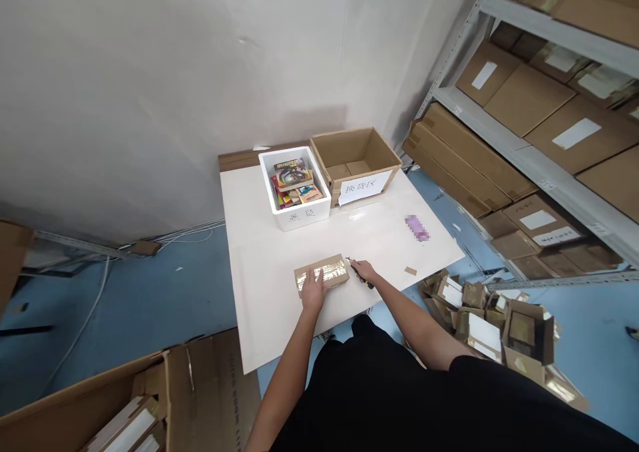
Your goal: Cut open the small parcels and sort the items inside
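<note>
Two bare hands low over a white rectangular tabletop (259,292), in the one view, from the head. Under the left hand (313,292), a small brown rectangular cardboard box (335,275) with glossy tape (330,269) along its top — lying flat towards the table's near edge, well apart from the containers behind. Just beside its right end, a slim black-and-yellow box cutter (368,283) in the right hand (366,269), tip angled towards the box.

Possible trouble, as a judgement: a slip of the blade off the slick tape and on to the left hand, for lack of room between the two; damage to any contents, from too deep a push; a skid of the box over the smooth tabletop, from too light a hold.

Left hand: fingers stretched out and somewhat apart, laid across the box top; any thumb grip down the near side impossible to tell. Right hand: curled closed around the cutter's handle, blade end free; contact with the box too small to judge.

Behind, a white foam bin (304,218) with colourful books (293,174) inside — just beside a larger open brown cardboard box (344,147) with a white handwritten sheet (365,187) on its front.
</note>
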Motion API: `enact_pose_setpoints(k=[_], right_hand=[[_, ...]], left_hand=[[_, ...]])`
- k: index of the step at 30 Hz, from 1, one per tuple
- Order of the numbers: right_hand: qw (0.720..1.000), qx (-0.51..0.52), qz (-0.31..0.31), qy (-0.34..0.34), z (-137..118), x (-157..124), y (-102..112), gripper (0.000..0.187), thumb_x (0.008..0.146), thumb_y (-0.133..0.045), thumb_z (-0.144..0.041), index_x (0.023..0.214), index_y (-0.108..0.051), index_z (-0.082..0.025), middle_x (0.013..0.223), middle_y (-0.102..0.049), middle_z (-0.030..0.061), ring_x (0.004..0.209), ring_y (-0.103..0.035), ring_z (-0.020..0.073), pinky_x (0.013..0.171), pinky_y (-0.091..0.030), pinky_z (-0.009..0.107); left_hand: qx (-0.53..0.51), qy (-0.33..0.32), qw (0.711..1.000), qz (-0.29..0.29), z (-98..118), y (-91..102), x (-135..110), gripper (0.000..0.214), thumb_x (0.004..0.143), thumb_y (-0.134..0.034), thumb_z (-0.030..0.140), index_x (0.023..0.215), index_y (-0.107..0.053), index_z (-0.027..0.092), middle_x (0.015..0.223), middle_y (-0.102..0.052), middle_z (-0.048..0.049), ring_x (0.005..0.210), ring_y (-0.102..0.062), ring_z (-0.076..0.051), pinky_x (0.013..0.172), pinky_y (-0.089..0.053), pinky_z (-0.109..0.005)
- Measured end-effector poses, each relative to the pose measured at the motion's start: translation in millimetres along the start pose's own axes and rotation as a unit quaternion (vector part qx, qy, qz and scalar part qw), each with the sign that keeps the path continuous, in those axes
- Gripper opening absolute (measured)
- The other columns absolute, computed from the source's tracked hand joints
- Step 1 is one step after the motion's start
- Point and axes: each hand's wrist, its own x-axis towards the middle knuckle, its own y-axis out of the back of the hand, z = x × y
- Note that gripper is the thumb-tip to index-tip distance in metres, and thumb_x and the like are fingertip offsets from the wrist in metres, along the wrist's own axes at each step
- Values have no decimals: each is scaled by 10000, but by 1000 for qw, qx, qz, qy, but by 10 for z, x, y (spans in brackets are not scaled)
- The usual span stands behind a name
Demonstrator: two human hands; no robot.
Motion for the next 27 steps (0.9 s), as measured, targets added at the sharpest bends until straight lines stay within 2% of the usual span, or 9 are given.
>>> enact_pose_setpoints(k=[4,7,14,16,19,21,24,27], right_hand=[[1000,-22,-16,17,-136,-19,-34,649,976,-483,-786,646,-484,-226,465,-510,-15,409,-488,129,522,-451,249],[999,-37,-27,13,-135,-74,-2,636,962,-515,-782,653,-497,-226,472,-514,-21,414,-487,131,544,-458,256],[991,-112,-68,29,265,-332,86,609,974,-548,-715,616,-528,-223,461,-544,-12,449,-563,160,638,-473,272],[996,-77,-38,4,415,-366,70,626,1003,-484,-715,622,-533,-221,468,-561,3,482,-601,170,655,-490,266],[994,43,56,-86,631,-356,61,642,1035,-368,-721,675,-541,-219,524,-590,27,494,-623,179,608,-515,269],[981,100,108,-129,754,-317,113,567,1025,-423,-688,740,-555,-216,580,-613,34,503,-631,192,560,-519,283],[974,113,153,-123,880,-219,354,377,964,-606,-560,834,-586,-206,694,-677,46,640,-690,212,592,-535,276],[974,98,180,-97,926,-61,795,278,921,-657,-469,950,-641,-193,853,-744,68,848,-731,239,706,-560,282]], left_hand=[[2,3,1000,-2,3,-28,22,670,975,-665,387,1602,-484,237,1713,-362,-188,1610,-295,-341,1231,-405,-505],[0,4,1000,2,2,-48,27,667,973,-665,380,1603,-483,254,1706,-373,-191,1605,-298,-358,1215,-417,-523],[4,-1,1000,0,15,-41,28,659,940,-691,348,1573,-513,295,1680,-416,-164,1588,-306,-362,1177,-437,-521],[9,-19,1000,2,-30,24,57,630,938,-686,361,1548,-543,291,1635,-465,-158,1550,-361,-354,1168,-437,-505],[17,-49,999,1,-185,164,165,579,960,-646,410,1519,-572,278,1565,-525,-149,1468,-449,-340,1171,-417,-473],[24,-53,998,-2,-327,249,265,671,944,-664,458,1568,-511,266,1617,-475,-150,1502,-401,-351,1205,-366,-469],[29,-38,998,-34,-505,307,387,867,896,-699,567,1644,-380,268,1688,-391,-150,1564,-297,-375,1236,-295,-495],[29,-10,998,-54,-510,274,409,859,913,-631,644,1646,-365,283,1604,-499,-149,1485,-404,-366,1222,-285,-513]])
